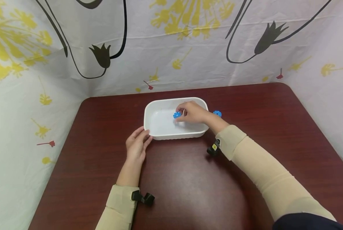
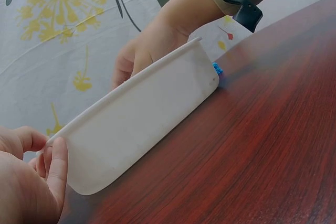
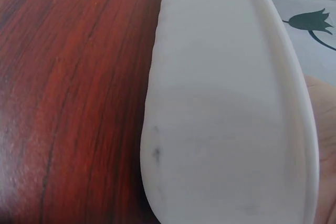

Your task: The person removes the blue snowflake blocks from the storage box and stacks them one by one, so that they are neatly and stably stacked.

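A shallow white plastic tray (image 1: 175,136) sits on the table. My left hand (image 1: 135,145) grips its near left corner, with thumb and fingers at the rim. Over the inside of the tray, my right hand (image 1: 192,112) holds a small blue notched disc (image 1: 176,115) between thumb and fingers. In the left wrist view the tray wall (image 2: 136,119) hides the right fingertips and that disc. The right wrist view shows mostly the tray's outer wall (image 3: 220,103), with only a strip of the hand beyond the rim.
Another blue notched disc (image 1: 217,113) lies on the dark red-brown table (image 1: 183,179), just right of the tray and partly behind the right wrist. A white patterned cloth (image 1: 165,60) hangs behind the table and along its sides.
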`<state>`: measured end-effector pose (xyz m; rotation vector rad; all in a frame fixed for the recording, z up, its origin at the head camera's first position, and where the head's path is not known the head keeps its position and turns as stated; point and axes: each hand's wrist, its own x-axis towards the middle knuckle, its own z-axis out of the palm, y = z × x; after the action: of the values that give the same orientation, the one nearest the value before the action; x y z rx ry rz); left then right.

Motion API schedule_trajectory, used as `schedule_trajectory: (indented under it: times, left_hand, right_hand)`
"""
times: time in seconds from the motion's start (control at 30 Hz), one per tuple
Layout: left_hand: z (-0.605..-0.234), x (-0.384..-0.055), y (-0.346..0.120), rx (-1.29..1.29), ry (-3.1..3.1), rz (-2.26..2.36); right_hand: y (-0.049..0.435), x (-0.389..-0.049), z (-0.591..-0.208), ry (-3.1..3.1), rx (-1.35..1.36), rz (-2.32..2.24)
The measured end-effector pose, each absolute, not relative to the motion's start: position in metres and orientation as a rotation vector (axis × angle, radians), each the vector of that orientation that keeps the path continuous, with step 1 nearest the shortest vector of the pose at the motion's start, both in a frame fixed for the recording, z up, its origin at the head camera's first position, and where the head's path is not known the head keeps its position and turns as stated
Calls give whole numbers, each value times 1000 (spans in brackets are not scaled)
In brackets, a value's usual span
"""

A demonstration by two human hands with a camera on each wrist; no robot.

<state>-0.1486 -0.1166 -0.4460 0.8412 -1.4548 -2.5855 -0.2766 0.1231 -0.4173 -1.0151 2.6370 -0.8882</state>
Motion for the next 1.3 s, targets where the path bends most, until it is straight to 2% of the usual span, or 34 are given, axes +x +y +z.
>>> schedule_trajectory:
  times: [0.3, 1.3]
  left_hand:
    - [-446, -149, -117, 833, -1454, -2586]
    - [-444, -148, -115, 843, -1480, -2574]
  right_hand:
    - [132, -277, -411, 2658, -1069, -956]
    - [166, -276, -405, 2754, -903, -1127]
